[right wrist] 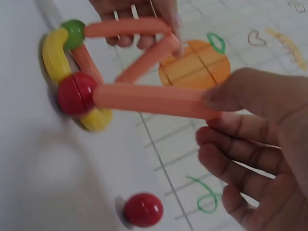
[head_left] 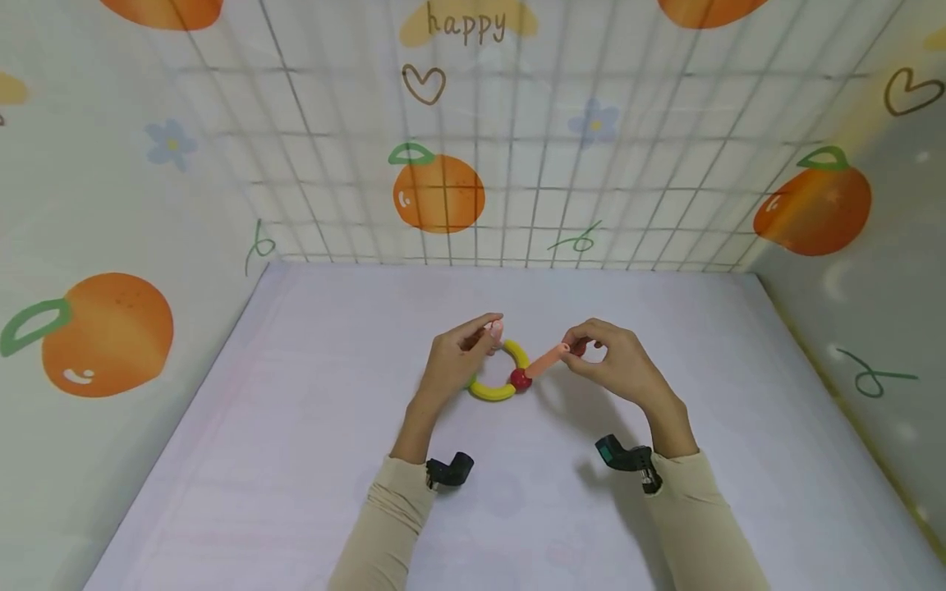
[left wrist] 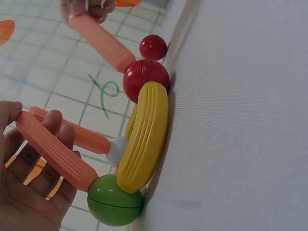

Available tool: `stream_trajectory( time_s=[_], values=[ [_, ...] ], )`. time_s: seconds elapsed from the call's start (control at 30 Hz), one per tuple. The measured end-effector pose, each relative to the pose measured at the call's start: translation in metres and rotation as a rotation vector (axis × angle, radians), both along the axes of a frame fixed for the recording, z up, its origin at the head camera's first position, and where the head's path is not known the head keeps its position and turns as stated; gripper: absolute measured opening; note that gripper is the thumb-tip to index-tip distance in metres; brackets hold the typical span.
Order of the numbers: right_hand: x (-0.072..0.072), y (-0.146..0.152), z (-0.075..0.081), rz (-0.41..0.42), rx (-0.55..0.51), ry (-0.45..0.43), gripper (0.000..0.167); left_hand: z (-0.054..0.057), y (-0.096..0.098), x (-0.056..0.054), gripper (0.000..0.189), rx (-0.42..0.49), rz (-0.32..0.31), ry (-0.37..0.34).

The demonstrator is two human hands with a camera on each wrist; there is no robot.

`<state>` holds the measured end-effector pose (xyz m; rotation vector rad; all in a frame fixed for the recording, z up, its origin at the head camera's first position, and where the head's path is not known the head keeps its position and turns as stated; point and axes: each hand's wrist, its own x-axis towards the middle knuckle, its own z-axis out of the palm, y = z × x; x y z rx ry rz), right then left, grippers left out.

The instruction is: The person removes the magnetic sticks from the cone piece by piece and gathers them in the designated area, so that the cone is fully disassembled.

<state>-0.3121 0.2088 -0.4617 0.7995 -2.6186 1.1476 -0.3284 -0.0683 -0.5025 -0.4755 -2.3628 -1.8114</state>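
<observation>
A ring of curved yellow rods (head_left: 493,392) and balls lies on the table: a red ball (head_left: 521,379), a green ball (left wrist: 115,199) and a white ball (left wrist: 117,151). From the green and white balls, two straight orange rods (left wrist: 57,151) lean up together, their top ends pinched by my left hand (head_left: 451,361). My right hand (head_left: 621,361) pinches the upper end of another orange rod (head_left: 547,361) between thumb and finger. That rod slants up from the red ball, its lower end against it.
A loose red ball (right wrist: 143,210) sits on the table beyond the right hand. White printed cloth (head_left: 517,164) over a wire grid stands at the back, with more cloth walls at both sides. Each wrist carries a black camera (head_left: 451,469).
</observation>
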Motion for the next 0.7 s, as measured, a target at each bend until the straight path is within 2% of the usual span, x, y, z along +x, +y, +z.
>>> stream_trajectory(
  time_s=[0.17, 0.23, 0.33, 0.4, 0.47, 0.7],
  values=[
    [0.0, 0.011, -0.001, -0.004, 0.016, -0.066, 0.016, 0.0, 0.002, 0.0, 0.034, -0.002, 0.01, -0.011],
    [0.0, 0.014, -0.002, -0.002, 0.021, -0.077, 0.017, 0.008, 0.003, 0.005, 0.032, -0.003, 0.01, -0.012],
    [-0.002, 0.016, -0.002, 0.002, 0.032, -0.09, 0.017, 0.008, 0.002, 0.005, 0.03, -0.008, 0.001, -0.009],
    [-0.003, 0.019, -0.003, 0.004, 0.041, -0.109, 0.016, 0.008, 0.0, 0.004, 0.03, -0.004, -0.006, -0.001],
    [-0.004, 0.021, -0.003, 0.007, 0.056, -0.133, 0.015, 0.0, -0.001, -0.001, 0.031, -0.008, -0.009, 0.001],
    [-0.007, 0.032, -0.012, -0.023, 0.141, -0.223, 0.011, -0.001, -0.001, -0.001, 0.029, -0.014, -0.011, -0.002]
  ],
)
